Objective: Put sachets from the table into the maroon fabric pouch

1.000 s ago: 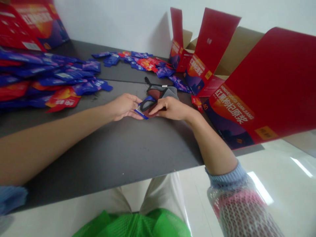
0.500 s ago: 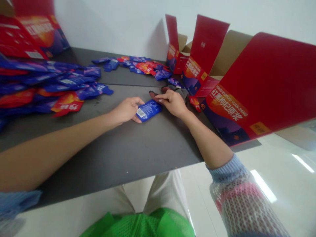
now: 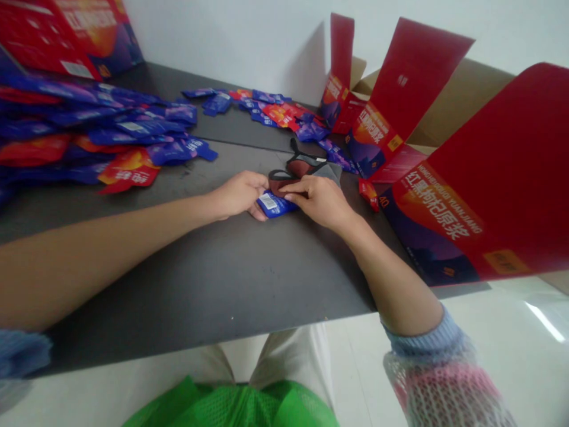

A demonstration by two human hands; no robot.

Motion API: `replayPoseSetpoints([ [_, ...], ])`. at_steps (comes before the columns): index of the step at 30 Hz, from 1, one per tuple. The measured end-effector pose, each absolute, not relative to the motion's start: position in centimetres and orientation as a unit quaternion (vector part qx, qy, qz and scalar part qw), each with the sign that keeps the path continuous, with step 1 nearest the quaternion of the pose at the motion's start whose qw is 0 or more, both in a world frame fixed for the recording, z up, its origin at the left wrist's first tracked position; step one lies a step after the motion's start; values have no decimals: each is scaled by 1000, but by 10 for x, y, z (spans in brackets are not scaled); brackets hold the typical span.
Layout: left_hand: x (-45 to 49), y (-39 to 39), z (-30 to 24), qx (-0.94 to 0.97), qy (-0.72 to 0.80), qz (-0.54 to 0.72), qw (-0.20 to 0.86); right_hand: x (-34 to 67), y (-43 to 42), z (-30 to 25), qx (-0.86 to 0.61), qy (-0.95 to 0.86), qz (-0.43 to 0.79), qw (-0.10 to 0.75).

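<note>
My left hand [image 3: 246, 194] is closed on the left end of a flat blue pouch [image 3: 272, 205] with a white barcode label, low over the dark tabletop. My right hand [image 3: 317, 198] pinches a brown cloth piece with black trim [image 3: 276, 181], which lies over the far right part of the pouch. The right fingers hide part of both. Just behind is a second brown piece with a black loop [image 3: 300, 167], next to grey fabric [image 3: 329, 172]; whether these are joined I cannot tell.
A heap of blue and red pouches [image 3: 146, 127] lies at the left, and more pouches [image 3: 284, 115] lie along the wall. Open red cartons [image 3: 444, 207] with raised flaps line the right side. Another red carton [image 3: 84, 41] stands at the back left. The table's front edge is near my legs.
The brown cloth piece has moved over the pouch and now covers more of it, with its black loop showing. The view has shifted, so the cartons appear farther right.
</note>
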State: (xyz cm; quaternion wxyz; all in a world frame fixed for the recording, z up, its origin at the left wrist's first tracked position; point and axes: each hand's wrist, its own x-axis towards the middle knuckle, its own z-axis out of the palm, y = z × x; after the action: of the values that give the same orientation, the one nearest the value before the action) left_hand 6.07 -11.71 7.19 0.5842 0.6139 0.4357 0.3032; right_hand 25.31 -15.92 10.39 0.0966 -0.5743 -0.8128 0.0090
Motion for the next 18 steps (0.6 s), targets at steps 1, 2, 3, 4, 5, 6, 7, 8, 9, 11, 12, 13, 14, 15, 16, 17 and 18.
replayPoseSetpoints([
  [1, 60, -117, 72, 607, 436, 300, 593, 256, -158, 105, -593, -800, 1, 89],
  [2, 60, -117, 73, 602, 435, 297, 600, 258, -157, 106, -615, -784, -8, 84],
  [3, 60, -117, 73, 599, 434, 294, 605, 261, -156, 107, -636, -767, -17, 81],
  [4, 59, -117, 73, 597, 434, 294, 607, 263, -155, 107, -656, -750, -25, 78],
  [5, 59, -117, 73, 596, 435, 294, 608, 265, -153, 107, -672, -736, -29, 77],
  [6, 58, -117, 73, 595, 438, 295, 606, 267, -152, 106, -685, -724, -32, 78],
  [7, 58, -118, 73, 595, 441, 296, 603, 269, -151, 105, -694, -715, -35, 80],
  [8, 58, -118, 73, 594, 445, 299, 600, 270, -150, 105, -700, -709, -37, 81],
  [9, 58, -118, 73, 593, 449, 302, 596, 271, -149, 104, -703, -705, -40, 81],
  [11, 59, -118, 72, 589, 456, 310, 590, 272, -147, 103, -707, -702, -45, 77],
  [12, 60, -118, 72, 585, 462, 315, 587, 272, -147, 103, -707, -702, -48, 75],
  [13, 60, -118, 71, 581, 468, 319, 585, 270, -148, 102, -705, -704, -49, 75],
  [14, 61, -118, 71, 576, 474, 322, 583, 268, -149, 102, -699, -709, -49, 78],
  [15, 61, -118, 72, 571, 479, 324, 582, 265, -150, 101, -688, -719, -49, 84],
  [16, 62, -119, 72, 565, 485, 327, 582, 262, -152, 100, -673, -732, -49, 90],
  [17, 62, -119, 73, 559, 488, 330, 583, 257, -154, 99, -654, -749, -49, 98],
  [18, 63, -120, 75, 556, 487, 331, 586, 253, -157, 98, -631, -767, -49, 106],
])
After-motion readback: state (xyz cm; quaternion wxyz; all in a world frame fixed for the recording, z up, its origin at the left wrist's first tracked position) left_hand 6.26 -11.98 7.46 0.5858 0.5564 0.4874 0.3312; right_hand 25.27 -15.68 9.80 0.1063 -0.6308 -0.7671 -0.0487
